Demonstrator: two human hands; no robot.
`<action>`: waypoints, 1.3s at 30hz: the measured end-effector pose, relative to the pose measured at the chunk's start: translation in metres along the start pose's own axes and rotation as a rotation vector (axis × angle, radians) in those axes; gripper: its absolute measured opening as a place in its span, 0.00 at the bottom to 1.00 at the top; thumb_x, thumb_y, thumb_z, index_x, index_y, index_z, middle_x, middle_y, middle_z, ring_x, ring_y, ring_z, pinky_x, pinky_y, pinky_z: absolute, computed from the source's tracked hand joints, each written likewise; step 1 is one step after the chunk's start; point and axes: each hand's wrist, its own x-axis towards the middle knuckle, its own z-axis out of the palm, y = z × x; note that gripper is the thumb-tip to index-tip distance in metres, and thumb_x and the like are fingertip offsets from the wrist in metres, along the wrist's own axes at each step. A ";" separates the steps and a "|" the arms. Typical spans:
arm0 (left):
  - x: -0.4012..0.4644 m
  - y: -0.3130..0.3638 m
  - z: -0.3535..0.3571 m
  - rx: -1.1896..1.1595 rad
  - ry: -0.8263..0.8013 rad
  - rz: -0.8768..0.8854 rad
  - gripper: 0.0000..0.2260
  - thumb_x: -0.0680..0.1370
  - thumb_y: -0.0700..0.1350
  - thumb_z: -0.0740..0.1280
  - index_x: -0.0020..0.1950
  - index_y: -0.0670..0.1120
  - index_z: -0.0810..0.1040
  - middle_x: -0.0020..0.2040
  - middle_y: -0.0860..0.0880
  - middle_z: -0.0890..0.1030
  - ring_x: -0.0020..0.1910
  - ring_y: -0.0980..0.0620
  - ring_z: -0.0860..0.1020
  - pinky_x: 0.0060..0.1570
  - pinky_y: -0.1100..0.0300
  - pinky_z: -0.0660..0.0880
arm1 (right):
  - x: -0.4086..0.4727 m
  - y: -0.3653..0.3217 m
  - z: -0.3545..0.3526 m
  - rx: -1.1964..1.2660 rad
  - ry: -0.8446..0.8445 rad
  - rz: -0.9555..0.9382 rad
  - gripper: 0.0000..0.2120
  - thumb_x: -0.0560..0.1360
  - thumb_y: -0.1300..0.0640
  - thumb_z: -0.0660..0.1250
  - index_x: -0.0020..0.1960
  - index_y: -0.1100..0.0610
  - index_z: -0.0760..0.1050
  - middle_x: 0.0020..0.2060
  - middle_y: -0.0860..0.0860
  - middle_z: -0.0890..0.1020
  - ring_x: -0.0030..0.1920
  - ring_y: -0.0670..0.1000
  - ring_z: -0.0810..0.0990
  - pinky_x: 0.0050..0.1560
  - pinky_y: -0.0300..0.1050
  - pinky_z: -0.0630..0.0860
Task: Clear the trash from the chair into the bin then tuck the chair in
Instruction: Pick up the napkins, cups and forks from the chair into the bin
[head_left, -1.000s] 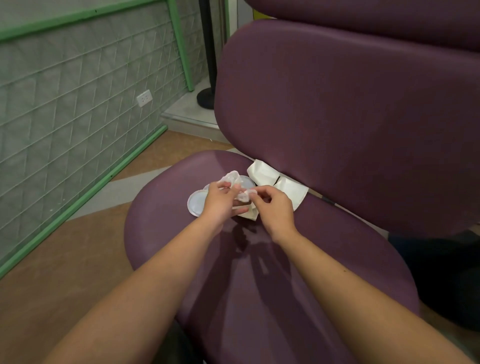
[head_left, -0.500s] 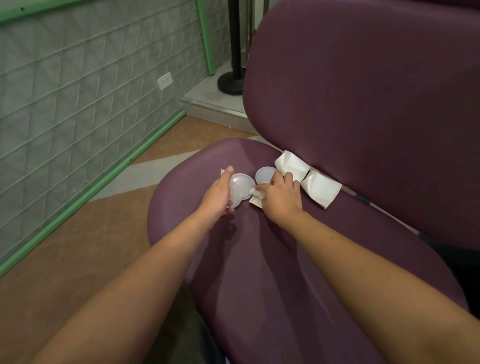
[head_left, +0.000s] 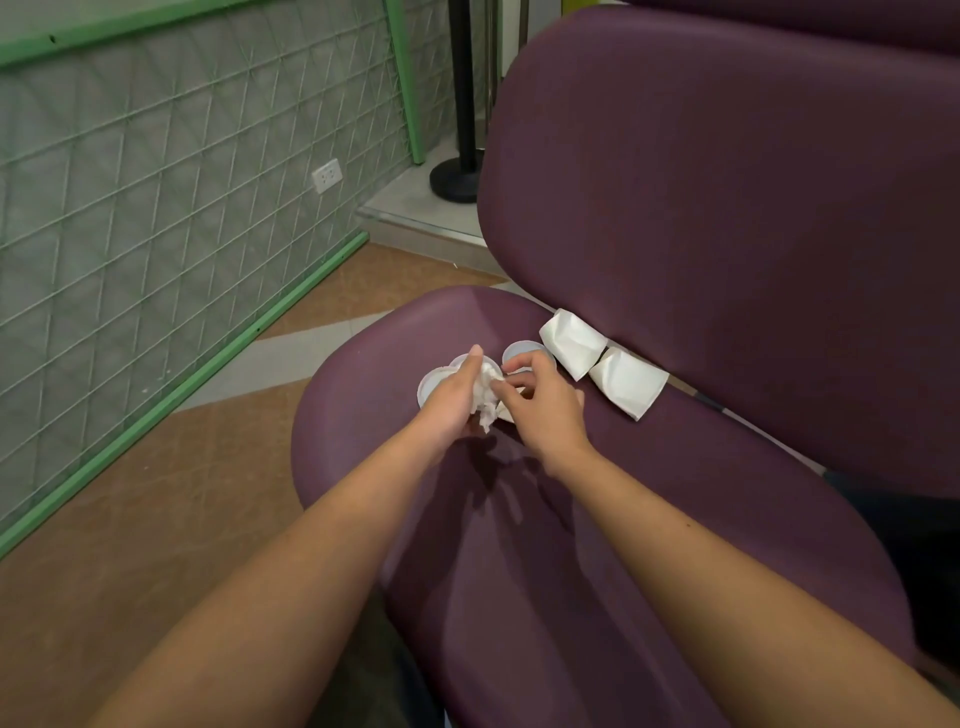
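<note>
The purple chair seat (head_left: 597, 519) carries the trash near its back. My left hand (head_left: 449, 397) holds a crumpled white tissue (head_left: 485, 395), with round clear plastic lids (head_left: 434, 382) beneath its fingers. My right hand (head_left: 543, 410) has curled fingers that pinch the tissue's right edge; a scrap of white paper shows under its palm. Another small clear lid (head_left: 522, 349) lies just behind my right fingers. Two flattened white paper cups (head_left: 571, 343) (head_left: 628, 383) rest against the foot of the backrest (head_left: 727, 234). No bin is in view.
A grey quilted wall (head_left: 156, 208) with green trim and a white socket (head_left: 327, 175) runs along the left. A black post on a round base (head_left: 457, 179) stands on a raised step behind the chair. Brown floor (head_left: 130, 519) lies left of the seat.
The tissue has come up into my left hand, and my right hand has moved off the seat to pinch it. The view has shifted slightly left.
</note>
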 end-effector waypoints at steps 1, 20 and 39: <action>-0.002 0.001 0.002 0.059 -0.029 0.010 0.27 0.81 0.63 0.52 0.47 0.40 0.75 0.31 0.43 0.73 0.28 0.51 0.71 0.34 0.58 0.69 | -0.002 -0.001 0.001 0.016 0.009 -0.001 0.04 0.76 0.48 0.68 0.47 0.47 0.75 0.44 0.41 0.84 0.49 0.43 0.79 0.59 0.45 0.60; -0.006 -0.020 -0.077 0.168 0.247 0.104 0.10 0.79 0.48 0.66 0.39 0.45 0.76 0.35 0.43 0.72 0.30 0.50 0.68 0.28 0.62 0.66 | 0.022 -0.013 0.063 -0.590 -0.103 -0.037 0.31 0.73 0.40 0.66 0.72 0.52 0.66 0.65 0.53 0.68 0.65 0.56 0.66 0.64 0.49 0.61; -0.040 -0.001 -0.002 0.306 0.151 0.155 0.16 0.84 0.54 0.51 0.43 0.48 0.71 0.34 0.50 0.70 0.28 0.53 0.67 0.29 0.59 0.63 | -0.045 0.014 -0.029 0.124 0.174 0.121 0.09 0.75 0.59 0.66 0.54 0.51 0.72 0.40 0.41 0.79 0.44 0.48 0.79 0.47 0.46 0.75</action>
